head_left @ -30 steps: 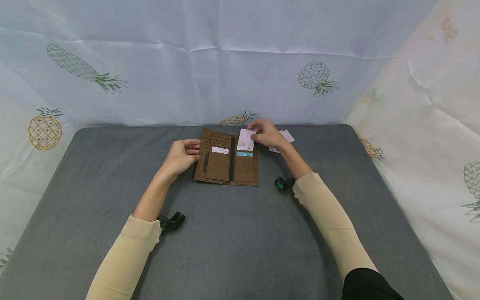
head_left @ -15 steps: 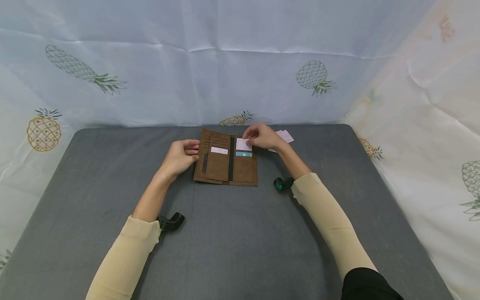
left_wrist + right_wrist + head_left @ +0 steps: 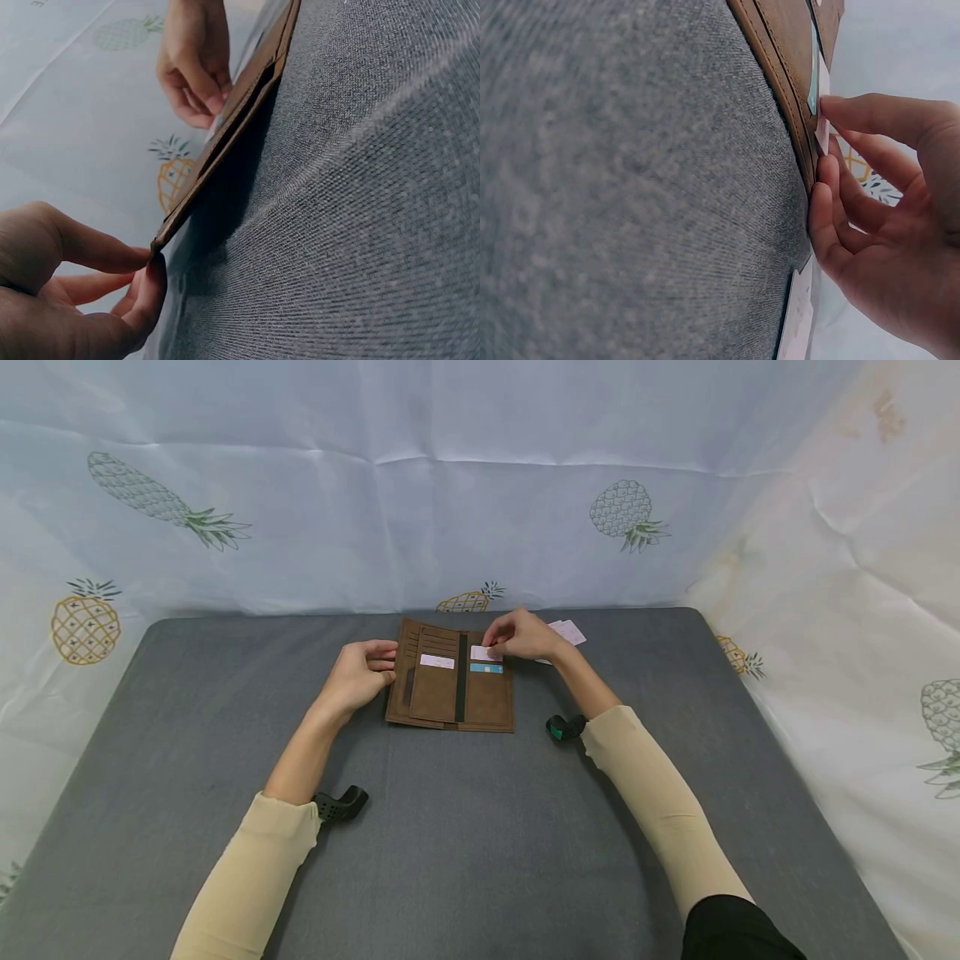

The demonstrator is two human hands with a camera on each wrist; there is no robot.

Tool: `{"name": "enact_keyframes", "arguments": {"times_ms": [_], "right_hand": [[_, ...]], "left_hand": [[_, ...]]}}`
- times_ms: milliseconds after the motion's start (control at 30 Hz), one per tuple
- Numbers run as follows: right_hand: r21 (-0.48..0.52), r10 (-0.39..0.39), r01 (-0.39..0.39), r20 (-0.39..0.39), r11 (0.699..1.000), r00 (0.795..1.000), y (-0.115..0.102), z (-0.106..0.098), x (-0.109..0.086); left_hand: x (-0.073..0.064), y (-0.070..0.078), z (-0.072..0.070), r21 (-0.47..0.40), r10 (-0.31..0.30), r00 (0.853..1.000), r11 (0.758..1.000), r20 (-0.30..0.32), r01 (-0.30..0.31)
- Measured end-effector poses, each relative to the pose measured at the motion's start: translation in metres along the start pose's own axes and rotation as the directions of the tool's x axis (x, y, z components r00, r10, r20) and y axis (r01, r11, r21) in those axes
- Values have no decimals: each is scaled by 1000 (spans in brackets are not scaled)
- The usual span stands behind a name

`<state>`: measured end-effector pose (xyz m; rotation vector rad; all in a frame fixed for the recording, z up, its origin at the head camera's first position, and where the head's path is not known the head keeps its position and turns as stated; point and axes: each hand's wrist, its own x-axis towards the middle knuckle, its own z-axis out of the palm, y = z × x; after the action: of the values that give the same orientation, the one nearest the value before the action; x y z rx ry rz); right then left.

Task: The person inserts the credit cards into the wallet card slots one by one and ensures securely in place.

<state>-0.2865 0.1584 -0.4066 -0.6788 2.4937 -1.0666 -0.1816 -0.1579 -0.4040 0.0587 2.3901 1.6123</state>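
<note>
- Pinching a whitish rectangular card [image 3: 478, 652] in the right hand [image 3: 522, 635], seemingly almost seated in the open brown leather-look wallet [image 3: 489, 703] under that grip.
- Pinching the wallet's edge in the left hand [image 3: 352, 675].
- Showing 2 already pocketed: blue rectangular card [image 3: 486, 668] just below the right grip, pale-pink rectangular card [image 3: 437, 662] between both grips.
- Apparently leaving loose pale-pink cards [image 3: 572, 632], right of the right grip.
- Reading no brand or writing; print too small.

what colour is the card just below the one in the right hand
The lower card is blue, clearest in the head view.
</note>
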Motion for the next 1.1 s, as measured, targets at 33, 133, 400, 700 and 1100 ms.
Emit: {"name": "enact_keyframes", "arguments": {"times_ms": [33,133,400,700,1100], "right_hand": [[1,-3,3,3,1000,1000,0,0,0],[3,-6,6,14,1000,1000,0,0,0],[15,-4,4,29,1000,1000,1,-1,-2],[19,9,-8,-45,1000,999,5,-9,-13],[19,62,-59,-153,998,986,26,-39,-38]], "left_hand": [[0,0,0,0,0,1000,1000,1,0],[0,0,0,3,0,1000,1000,1,0],[0,0,1,1,7,1000,1000,2,-7],[0,0,0,1,4,1000,1000,1,-4],[0,0,0,-3,1,1000,1000,-2,-1]]}}
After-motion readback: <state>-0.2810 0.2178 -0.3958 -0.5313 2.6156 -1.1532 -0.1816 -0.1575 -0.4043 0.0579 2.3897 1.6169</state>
